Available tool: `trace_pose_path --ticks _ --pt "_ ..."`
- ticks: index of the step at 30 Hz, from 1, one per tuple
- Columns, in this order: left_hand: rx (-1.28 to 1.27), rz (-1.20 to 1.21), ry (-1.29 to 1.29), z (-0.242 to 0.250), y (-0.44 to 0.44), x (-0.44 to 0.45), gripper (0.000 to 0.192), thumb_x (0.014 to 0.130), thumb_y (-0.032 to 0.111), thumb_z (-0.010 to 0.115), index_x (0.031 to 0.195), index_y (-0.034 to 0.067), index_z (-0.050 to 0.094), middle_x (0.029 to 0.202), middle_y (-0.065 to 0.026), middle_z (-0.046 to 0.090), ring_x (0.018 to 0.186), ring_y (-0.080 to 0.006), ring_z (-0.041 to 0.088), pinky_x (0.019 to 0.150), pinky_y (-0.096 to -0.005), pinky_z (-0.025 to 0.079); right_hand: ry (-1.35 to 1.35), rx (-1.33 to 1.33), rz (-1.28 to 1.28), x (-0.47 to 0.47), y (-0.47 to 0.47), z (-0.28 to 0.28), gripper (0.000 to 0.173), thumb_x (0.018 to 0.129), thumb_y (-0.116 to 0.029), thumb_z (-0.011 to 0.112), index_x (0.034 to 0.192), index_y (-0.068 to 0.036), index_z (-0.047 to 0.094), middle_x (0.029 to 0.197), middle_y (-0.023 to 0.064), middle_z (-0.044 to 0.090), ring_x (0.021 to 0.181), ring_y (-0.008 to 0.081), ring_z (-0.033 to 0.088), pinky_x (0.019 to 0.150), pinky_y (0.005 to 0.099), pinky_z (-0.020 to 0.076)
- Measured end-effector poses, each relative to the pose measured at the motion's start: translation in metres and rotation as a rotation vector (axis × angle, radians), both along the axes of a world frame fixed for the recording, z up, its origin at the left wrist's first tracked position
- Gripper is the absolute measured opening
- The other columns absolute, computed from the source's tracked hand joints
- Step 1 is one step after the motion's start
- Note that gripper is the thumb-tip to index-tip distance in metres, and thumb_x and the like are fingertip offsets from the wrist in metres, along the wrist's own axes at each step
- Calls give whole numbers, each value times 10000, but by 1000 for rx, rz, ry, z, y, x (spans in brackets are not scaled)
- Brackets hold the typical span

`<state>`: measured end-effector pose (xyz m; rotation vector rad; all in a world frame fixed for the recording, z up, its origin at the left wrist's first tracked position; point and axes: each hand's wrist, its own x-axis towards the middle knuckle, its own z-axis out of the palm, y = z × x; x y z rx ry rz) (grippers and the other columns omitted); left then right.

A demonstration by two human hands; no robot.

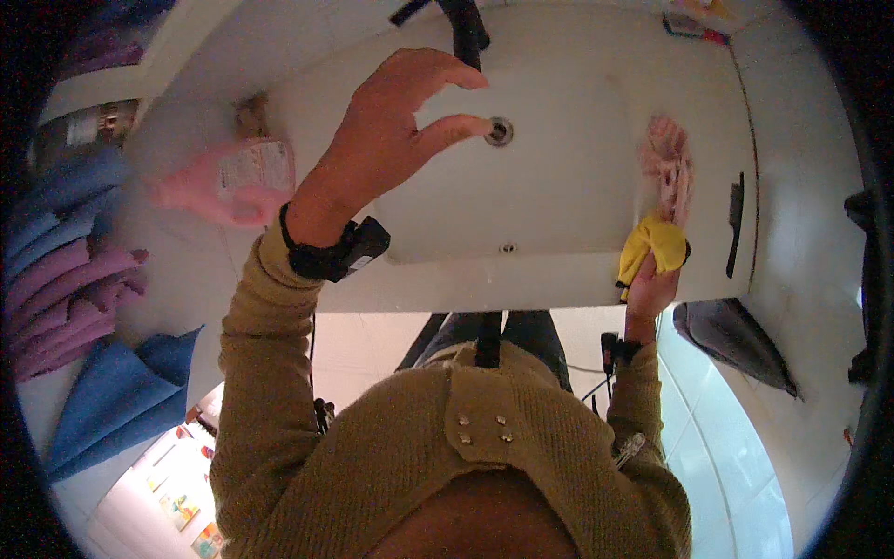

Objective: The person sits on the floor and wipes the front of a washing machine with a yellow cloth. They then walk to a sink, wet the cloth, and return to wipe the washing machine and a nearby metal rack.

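My left hand (384, 129) is over the white sink basin (559, 182), its thumb and a finger apart with nothing between them. The fingers are close to the black faucet (464, 35), and the thumb tip overlaps the metal drain (499, 131) in the picture. My right hand (653, 290) grips a yellow cloth item (653, 248) with dark trim at the right side of the sink. Just beyond that cloth, on the sink's right ledge, lies a crumpled pink fabric item (667, 164).
Left of the basin is a pink bottle (255, 171) with a label. Folded purple towels (70, 300) and blue towels (126, 405) are stacked at far left. A black comb (735, 223) lies at right, above a dark grey cloth (733, 339). The sink's front edge (433, 297) faces me.
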<state>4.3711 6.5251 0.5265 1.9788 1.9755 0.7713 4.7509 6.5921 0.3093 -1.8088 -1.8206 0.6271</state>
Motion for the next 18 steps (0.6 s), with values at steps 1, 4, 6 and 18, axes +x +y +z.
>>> trace_pose_path --ticks 1,4,6,18 --pt "63 32 -39 1 1 -8 342 791 220 683 1094 92 586 1145 -78 573 1105 -242 507 955 -360 386 13 -46 -33 -3 0 0 436 839 -223 599 1213 -21 501 1181 180 571 1067 328 561 899 383 443" --pt "365 271 -246 -7 25 -36 383 856 284 625 1163 75 527 1111 -100 565 1055 -235 530 906 -357 411 71 99 86 -7 0 8 367 860 -202 572 1186 -38 531 1152 155 587 1044 318 570 888 373 444" --pt "333 426 -368 -21 39 -50 485 876 378 578 1228 62 471 1156 -110 540 1077 -238 510 905 -353 408 32 118 80 -9 -1 14 336 870 -210 559 1165 -50 551 1130 145 598 1025 322 577 872 380 451" --pt "-148 622 -1082 -23 73 -93 764 820 574 553 1308 20 356 1011 -148 592 895 -215 580 854 -351 416 20 127 108 -6 -6 12 417 869 -308 572 1169 -21 538 1139 148 591 1015 309 583 864 378 467"
